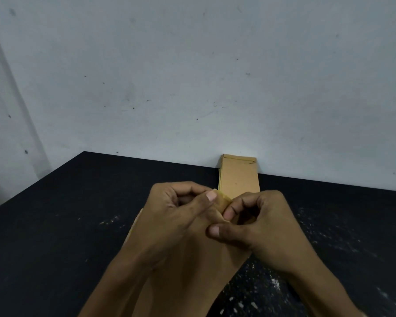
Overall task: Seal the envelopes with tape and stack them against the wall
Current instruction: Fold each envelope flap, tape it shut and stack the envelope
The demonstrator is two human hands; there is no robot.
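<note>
Head view: a pale wall (192, 76) rises straight from the far edge of the dark counter (55, 225). Flat against that wall lies a stack of sealed envelopes (239, 177), long axis pointing toward the person. Nearer, another envelope (188, 282) runs lengthwise from the bottom edge up to the hands. The left hand (176, 213) and right hand (256, 223), fingers curled, pinch its far end together, apparently the flap. The stack sits just beyond both grips, straight ahead; open counter spreads either side.
</note>
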